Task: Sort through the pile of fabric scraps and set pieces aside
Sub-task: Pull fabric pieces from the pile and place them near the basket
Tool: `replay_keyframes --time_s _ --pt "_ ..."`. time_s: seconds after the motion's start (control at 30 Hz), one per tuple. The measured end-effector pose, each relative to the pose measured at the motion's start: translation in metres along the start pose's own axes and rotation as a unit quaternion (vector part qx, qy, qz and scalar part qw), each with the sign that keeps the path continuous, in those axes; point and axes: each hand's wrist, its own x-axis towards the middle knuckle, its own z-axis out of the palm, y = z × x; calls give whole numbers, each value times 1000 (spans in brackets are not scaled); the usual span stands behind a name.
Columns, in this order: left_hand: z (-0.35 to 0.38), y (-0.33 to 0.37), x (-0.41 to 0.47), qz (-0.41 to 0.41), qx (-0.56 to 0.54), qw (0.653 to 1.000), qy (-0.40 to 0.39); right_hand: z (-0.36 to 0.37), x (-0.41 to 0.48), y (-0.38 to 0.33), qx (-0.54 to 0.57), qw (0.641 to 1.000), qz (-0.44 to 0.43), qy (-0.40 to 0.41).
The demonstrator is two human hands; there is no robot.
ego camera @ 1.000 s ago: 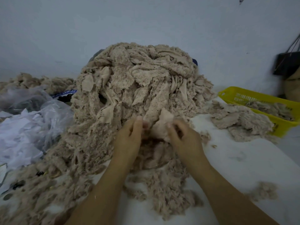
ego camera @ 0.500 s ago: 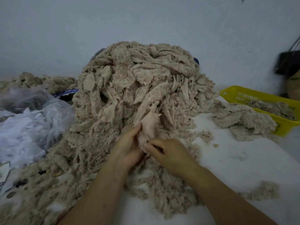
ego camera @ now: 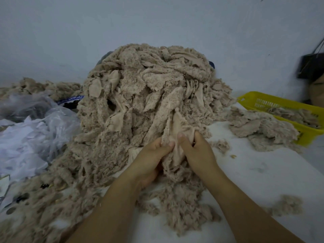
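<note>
Fingers [ego camera: 166,146] of left hand [ego camera: 149,162] and right hand [ego camera: 199,153] pinch one scrap [ego camera: 177,125] at pile [ego camera: 149,85] front; basket [ego camera: 252,99] holds scraps [ego camera: 296,115].

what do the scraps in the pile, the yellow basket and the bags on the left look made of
Scraps: apparently beige fleece-like fabric, matte; curly nap, smooth backs. Yellow basket: likely moulded plastic, slightly glossy, slotted walls. Bags: thin translucent plastic film, crinkled, shiny.
</note>
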Motion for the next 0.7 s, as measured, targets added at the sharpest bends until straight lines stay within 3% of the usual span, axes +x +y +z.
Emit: replay_keyframes --time_s 0.17,0.33,0.7 --pt "4 -2 2 -3 98 995 21 -6 0 -1 58 997 18 48" --pt "3 -1 3 -5 11 1000 2 -8 1 -5 113 991 59 46" --pt "2 9 3 -29 24 998 54 -9 7 -3 34 993 11 115"
